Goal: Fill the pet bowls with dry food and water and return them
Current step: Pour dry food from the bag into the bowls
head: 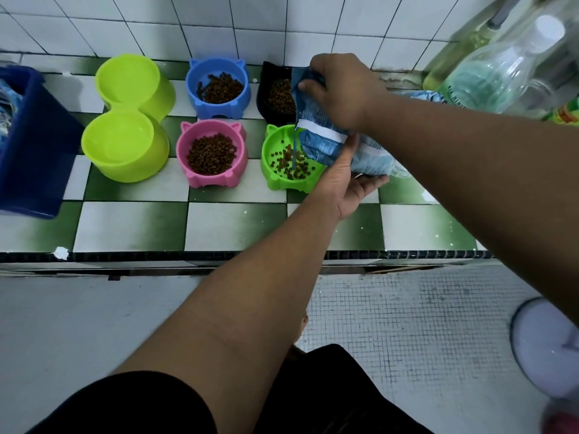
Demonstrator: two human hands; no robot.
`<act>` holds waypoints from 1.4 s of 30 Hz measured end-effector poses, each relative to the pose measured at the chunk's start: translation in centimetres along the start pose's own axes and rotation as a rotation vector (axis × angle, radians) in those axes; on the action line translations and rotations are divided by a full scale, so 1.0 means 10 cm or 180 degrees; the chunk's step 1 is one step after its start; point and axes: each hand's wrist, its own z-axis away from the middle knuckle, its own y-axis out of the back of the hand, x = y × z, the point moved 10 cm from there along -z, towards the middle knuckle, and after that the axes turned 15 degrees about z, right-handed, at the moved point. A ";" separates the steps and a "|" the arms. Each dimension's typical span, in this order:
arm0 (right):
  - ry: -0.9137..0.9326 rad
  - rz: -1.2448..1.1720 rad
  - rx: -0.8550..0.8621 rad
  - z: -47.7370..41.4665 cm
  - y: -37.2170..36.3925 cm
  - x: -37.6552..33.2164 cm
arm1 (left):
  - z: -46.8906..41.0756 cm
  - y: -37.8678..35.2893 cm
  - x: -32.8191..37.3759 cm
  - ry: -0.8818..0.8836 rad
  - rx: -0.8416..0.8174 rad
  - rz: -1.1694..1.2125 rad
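Checkered counter: both hands' fingers (316, 81) clasp the food bag (329, 142) over the green bowl (275, 170).

The food bag (326, 133) hides part of the black bowl (272, 95); the blue bin (28, 142) is cropped left.

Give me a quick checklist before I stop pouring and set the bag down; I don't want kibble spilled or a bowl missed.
1. Food bag held by both the left hand and right hand: ok.
2. Bag mouth over the green bowl: ok.
3. Green bowl filled like the pink bowl: not ok, only a thin scatter.
4. Blue bowl has kibble: ok.
5. Black bowl has kibble: ok, though partly hidden.
6. Yellow-green double bowl has water: cannot tell.
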 end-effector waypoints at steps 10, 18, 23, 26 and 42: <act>-0.0022 0.0006 -0.0006 0.02 -0.03 0.03 | -0.03 0.01 -0.02 0.0019 -0.0016 -0.0053; -0.0071 -0.0051 0.0097 0.08 -0.01 0.09 | -0.01 0.02 -0.05 -0.0007 0.0006 -0.0214; -0.0223 -0.0219 0.0222 0.15 0.05 0.23 | 0.07 0.03 -0.01 -0.0080 0.0030 -0.0569; -0.0334 -0.0394 0.0354 0.25 0.11 0.32 | 0.15 0.01 0.03 -0.0135 0.0012 -0.0675; -0.1359 -0.1769 0.1348 0.93 0.25 0.87 | 0.51 0.09 0.54 -0.0603 0.0079 -0.1740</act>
